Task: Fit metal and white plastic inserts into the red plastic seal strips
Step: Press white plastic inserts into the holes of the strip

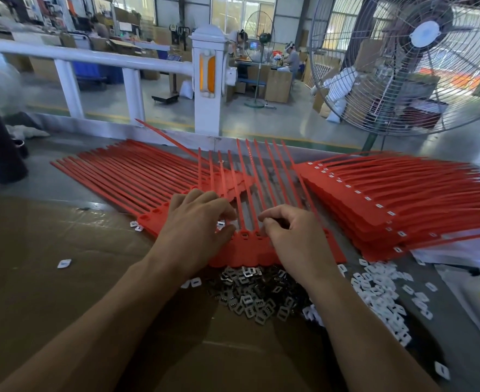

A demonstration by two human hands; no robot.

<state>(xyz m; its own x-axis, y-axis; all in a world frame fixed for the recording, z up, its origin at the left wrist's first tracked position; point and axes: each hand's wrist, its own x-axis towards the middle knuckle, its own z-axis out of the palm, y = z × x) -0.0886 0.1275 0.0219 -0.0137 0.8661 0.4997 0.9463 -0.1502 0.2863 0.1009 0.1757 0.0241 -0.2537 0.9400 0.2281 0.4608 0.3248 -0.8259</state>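
Note:
A connected row of red seal strips (250,250) lies in front of me, its tails pointing away. My left hand (196,227) rests on the left part of the row, fingers curled down onto the heads. My right hand (292,233) is over the right part, thumb and forefinger pinched together just above a head; what they pinch is too small to tell. A heap of metal inserts (255,292) lies just below the row. White plastic inserts (380,287) are scattered to its right.
A spread of red strips with empty heads (125,176) lies at the left. A stack of strips with white inserts fitted (388,199) lies at the right. Brown cardboard (63,292) covers the near table. A big fan (419,60) stands beyond the right edge, a white railing (207,80) behind.

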